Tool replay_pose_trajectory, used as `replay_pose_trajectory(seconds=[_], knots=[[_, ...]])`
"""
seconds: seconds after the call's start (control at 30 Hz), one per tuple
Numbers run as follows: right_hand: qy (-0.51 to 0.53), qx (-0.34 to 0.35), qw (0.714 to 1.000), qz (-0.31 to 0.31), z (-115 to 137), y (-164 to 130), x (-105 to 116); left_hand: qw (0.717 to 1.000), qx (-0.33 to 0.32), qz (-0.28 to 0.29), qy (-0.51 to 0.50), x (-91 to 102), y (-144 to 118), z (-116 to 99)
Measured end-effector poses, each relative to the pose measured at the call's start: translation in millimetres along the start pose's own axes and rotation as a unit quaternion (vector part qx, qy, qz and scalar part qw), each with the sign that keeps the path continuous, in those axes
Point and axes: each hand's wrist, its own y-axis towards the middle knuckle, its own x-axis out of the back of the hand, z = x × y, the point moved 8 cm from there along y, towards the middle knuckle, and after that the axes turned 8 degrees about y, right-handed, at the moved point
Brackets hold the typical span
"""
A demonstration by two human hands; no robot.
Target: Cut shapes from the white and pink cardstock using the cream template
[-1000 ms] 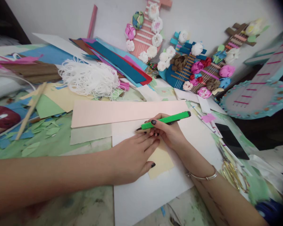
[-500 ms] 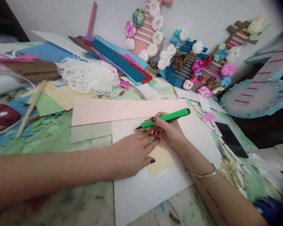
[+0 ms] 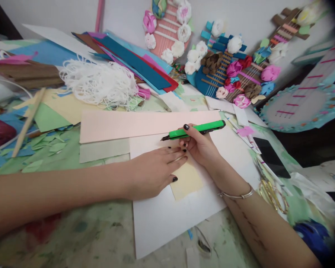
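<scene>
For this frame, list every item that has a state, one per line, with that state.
Left hand: flat, palm down, pressing the yellow paper piece.
Right hand: closed around the green cutter.
Green cutter: tip extended, pointing left, just above the white sheet.
Yellow paper piece: flat on the white sheet, partly covered by both hands.
Pink paper strip: lying flat.
Scissors: lying on the table, untouched.
White string: loose, tangled pile.

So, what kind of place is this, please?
Probably a paper-craft worktable at a home or studio. Coloured paper sheets lie piled by the wall, paper guitars with paper flowers lean there, and the right hand holds a green cutter.
</scene>
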Motion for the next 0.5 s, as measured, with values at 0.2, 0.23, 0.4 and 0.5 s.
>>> replay_pose_trajectory(seconds=[0.2,0.23,0.4,0.5], knots=[[-0.004,-0.004,1.000,0.000,-1.0,-0.4,0.9,0.999,-0.005,-0.013,0.042,-3.3,0.3,-6.2],[-0.007,-0.005,1.000,-0.001,-1.1,-0.5,0.8,0.999,-0.008,-0.019,0.043,-3.2,0.0,-6.7],[-0.017,-0.008,1.000,0.007,-1.7,-2.5,-2.5,0.998,-0.010,-0.032,0.047,-3.6,-2.7,-6.6],[-0.023,-0.014,1.000,0.013,-2.8,-3.6,-4.5,0.999,-0.004,-0.023,0.045,-5.6,-4.1,-5.3]])
